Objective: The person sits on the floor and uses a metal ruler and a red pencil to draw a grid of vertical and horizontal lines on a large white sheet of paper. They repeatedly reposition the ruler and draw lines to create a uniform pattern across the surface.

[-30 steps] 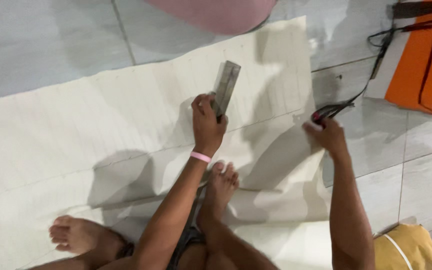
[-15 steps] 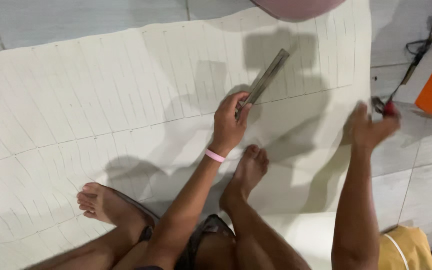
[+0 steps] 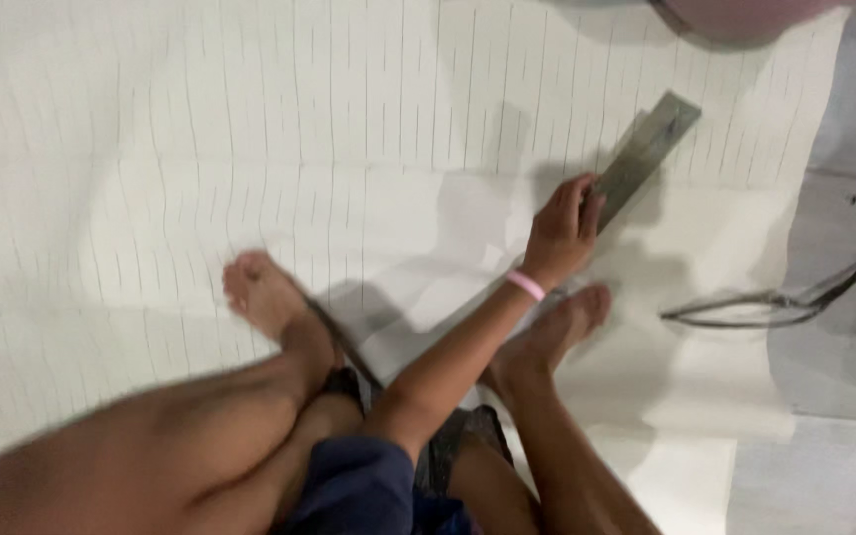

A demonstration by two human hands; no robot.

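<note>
Ruler (image 3: 646, 154), flat metal, lies on the lined white sheet (image 3: 250, 149), its near end under the left hand (image 3: 562, 233), whose grip is pressed on it; cable (image 3: 775, 302) sits right.

Tiled floor (image 3: 844, 466), ruled white sheet (image 3: 250, 149), cable (image 3: 775, 307)

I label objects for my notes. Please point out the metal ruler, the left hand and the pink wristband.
metal ruler (image 3: 646, 154), head view, middle of blade
left hand (image 3: 559, 233), head view, back
pink wristband (image 3: 525, 285), head view, band
</note>
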